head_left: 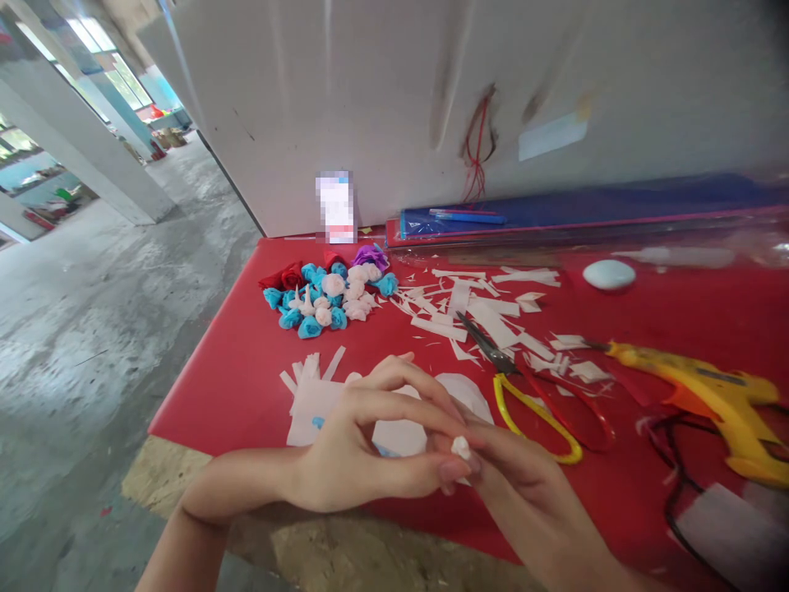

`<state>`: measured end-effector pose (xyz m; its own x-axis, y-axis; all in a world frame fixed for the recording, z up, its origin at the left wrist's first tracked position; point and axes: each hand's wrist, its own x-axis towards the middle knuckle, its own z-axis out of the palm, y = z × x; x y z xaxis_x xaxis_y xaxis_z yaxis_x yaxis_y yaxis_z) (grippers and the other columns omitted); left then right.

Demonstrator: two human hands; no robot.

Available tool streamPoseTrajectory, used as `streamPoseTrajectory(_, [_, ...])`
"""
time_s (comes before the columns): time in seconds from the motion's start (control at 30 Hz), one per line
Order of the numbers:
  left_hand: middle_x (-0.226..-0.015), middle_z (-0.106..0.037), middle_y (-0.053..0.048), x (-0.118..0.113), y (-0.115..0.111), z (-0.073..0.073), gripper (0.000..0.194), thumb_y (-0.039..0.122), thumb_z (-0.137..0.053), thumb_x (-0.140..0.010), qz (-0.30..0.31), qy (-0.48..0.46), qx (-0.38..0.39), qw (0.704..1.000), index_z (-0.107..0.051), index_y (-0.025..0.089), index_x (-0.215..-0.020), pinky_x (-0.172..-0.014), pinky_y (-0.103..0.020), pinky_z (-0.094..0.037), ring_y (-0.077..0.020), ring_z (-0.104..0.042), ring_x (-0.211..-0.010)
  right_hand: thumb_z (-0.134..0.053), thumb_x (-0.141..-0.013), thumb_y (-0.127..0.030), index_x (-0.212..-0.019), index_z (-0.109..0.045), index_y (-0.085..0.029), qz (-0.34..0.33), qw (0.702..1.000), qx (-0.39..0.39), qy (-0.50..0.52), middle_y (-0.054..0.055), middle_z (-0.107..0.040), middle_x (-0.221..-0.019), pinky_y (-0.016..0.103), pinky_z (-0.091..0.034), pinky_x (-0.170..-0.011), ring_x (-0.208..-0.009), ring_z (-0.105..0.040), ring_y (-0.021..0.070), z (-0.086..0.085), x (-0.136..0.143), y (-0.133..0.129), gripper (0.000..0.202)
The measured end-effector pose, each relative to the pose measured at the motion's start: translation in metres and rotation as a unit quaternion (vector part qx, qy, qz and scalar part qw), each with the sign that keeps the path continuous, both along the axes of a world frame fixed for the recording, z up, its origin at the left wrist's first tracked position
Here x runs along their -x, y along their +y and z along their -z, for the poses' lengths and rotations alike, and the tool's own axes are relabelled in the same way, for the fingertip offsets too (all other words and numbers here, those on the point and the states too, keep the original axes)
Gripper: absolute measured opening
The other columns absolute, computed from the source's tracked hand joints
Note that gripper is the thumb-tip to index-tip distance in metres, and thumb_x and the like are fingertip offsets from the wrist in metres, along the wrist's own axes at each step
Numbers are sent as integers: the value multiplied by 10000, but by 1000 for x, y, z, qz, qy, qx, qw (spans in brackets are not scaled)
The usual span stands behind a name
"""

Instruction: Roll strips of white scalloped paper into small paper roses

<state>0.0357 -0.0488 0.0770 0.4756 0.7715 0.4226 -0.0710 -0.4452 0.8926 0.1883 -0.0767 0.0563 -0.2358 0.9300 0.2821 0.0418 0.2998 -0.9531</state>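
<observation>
My left hand [376, 436] and my right hand [511, 452] meet over the front of the red table [228, 370]. Between their fingertips is a small white rolled paper piece [460, 447], pinched from both sides. Beneath the hands lie white paper sheets [308, 411], partly covered, with small blue marks. Scissors [536, 395] with yellow and red handles rest beside my right hand, blades pointing away. Blue paper flowers [310, 326], pale pink ones [334, 284], red ones [292, 275] and a purple one [371, 258] are grouped at the back left.
White paper scraps [493, 316] spread behind the scissors. A yellow glue gun [708, 386] with a dark cord lies at the right. Behind are a pale oval object [609, 275], blue pens [468, 217] and a phone [336, 207] leaning on the board [382, 99].
</observation>
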Motion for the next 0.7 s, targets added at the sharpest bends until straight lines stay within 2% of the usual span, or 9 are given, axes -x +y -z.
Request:
streamPoseTrajectory(0.07, [-803, -596, -34, 0, 1, 2, 90, 222, -663, -785, -3, -21, 4, 1000, -664, 132, -779, -795, -253, -496, -106, -574, -793, -475, -914, -365, -658, -586, -250, 17, 998, -54, -14, -40, -600, -575, 233, -495, -669, -552, -578, 122, -1, 1, 1, 301])
streamPoseTrajectory(0.23, [-796, -641, -35, -1, 2, 1, 68, 210, -670, -782, -9, -10, -21, 1000, -668, 143, -775, -829, -294, -460, -110, -553, -776, -456, -904, -144, -754, -564, -246, 44, 983, -172, -44, -24, -560, -583, 225, -454, -514, -570, -537, 133, 0, 0, 4, 211])
streamPoseTrajectory(0.43, [-779, -643, -34, -1, 6, -1, 119, 251, -664, -790, -16, 4, -68, 998, -666, 150, -728, -824, -329, -445, -112, -543, -737, -471, -835, -13, -898, -561, -217, 58, 955, -273, -95, 14, -598, -676, 271, -464, -578, -650, -496, 159, 3, -5, 3, 231])
streamPoseTrajectory(0.57, [-745, -635, -20, 0, 9, 2, 147, 265, -679, -777, -3, -9, -70, 997, -658, 163, -674, -817, -332, -438, -114, -525, -737, -468, -821, -9, -889, -554, -219, 60, 957, -267, -99, 1, -600, -652, 257, -464, -573, -647, -512, 152, -3, -4, 1, 237])
streamPoseTrajectory(0.7, [-737, -624, -14, 0, 10, 7, 84, 266, -697, -758, 24, -38, -4, 999, -698, 192, -718, -813, -329, -436, -122, -513, -758, -473, -847, -73, -757, -554, -226, 31, 981, -182, -67, -25, -579, -605, 209, -469, -548, -593, -534, 119, -10, -4, -1, 195])
